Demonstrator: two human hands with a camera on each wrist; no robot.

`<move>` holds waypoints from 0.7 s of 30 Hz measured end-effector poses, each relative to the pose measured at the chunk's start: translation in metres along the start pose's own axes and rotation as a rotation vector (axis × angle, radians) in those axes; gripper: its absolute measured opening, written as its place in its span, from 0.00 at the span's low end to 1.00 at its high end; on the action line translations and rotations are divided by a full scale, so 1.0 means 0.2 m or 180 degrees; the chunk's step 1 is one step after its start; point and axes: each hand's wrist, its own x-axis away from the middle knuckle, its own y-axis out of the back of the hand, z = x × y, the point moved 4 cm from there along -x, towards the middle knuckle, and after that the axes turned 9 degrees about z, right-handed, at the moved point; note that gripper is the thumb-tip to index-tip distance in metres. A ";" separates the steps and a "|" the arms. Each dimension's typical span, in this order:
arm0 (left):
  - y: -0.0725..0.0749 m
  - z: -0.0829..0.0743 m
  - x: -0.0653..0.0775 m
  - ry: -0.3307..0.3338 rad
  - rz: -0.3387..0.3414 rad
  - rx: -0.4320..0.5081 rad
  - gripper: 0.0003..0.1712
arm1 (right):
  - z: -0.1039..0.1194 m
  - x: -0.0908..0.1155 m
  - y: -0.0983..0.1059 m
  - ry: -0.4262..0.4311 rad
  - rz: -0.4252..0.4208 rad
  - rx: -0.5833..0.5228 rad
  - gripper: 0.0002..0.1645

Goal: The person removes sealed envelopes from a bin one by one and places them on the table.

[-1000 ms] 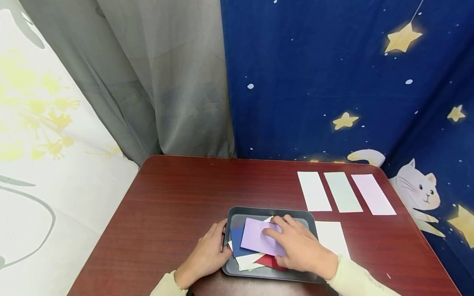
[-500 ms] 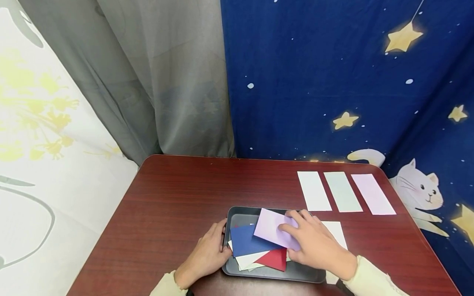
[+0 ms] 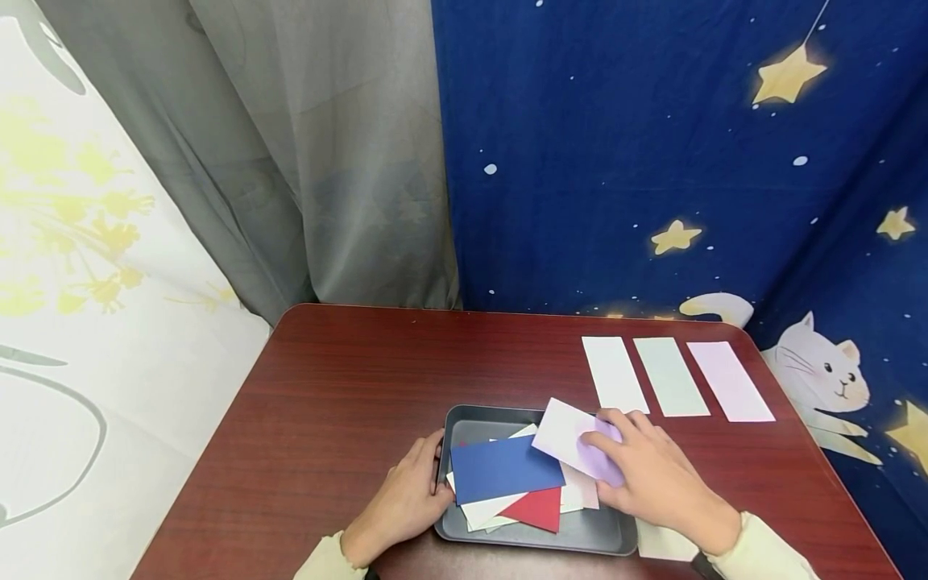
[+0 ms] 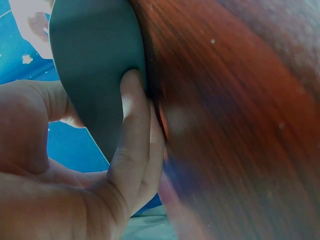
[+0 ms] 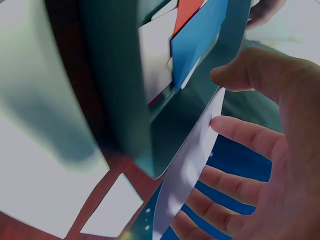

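A dark grey tray (image 3: pixel 536 546) lies near the table's front. My left hand (image 3: pixel 406 495) grips its left rim; the left wrist view has the fingers (image 4: pixel 135 135) along the outer wall. Over the tray's right side, my right hand (image 3: pixel 656 479) pinches a light purple card (image 3: pixel 565 435) by its right end, tilted above the others. In the right wrist view, thumb and fingers meet the edge and face of this purple card (image 5: pixel 187 160). Inside the tray, a blue card (image 3: pixel 503 470) tops a loose pile with a red card (image 3: pixel 540 513) and several pale ones.
At the back right of the brown table (image 3: pixel 348 387), a white card (image 3: pixel 615 374), a pale green card (image 3: pixel 672 377) and a pale lilac card (image 3: pixel 731 381) lie in a row. Another white card (image 3: pixel 660 544) is beside the tray, partly under my right arm. Curtains hang behind.
My right hand has lifted the purple card and drawn it rightward, turning it; the blue card and a pale pink one beneath now show. My left hand stays on the tray.
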 end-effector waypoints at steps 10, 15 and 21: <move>0.00 0.00 0.00 -0.0022 -0.0025 -0.0017 0.42 | -0.14 0.11 -0.02 -0.0307 -0.0012 -0.0033 0.34; 0.00 0.00 0.00 -0.0011 -0.0017 -0.0019 0.42 | -0.20 0.16 -0.02 -0.0497 0.0010 -0.0102 0.34; 0.00 0.00 0.00 0.0033 0.0028 -0.0003 0.43 | -0.27 0.23 -0.04 -0.0795 0.0187 -0.0147 0.34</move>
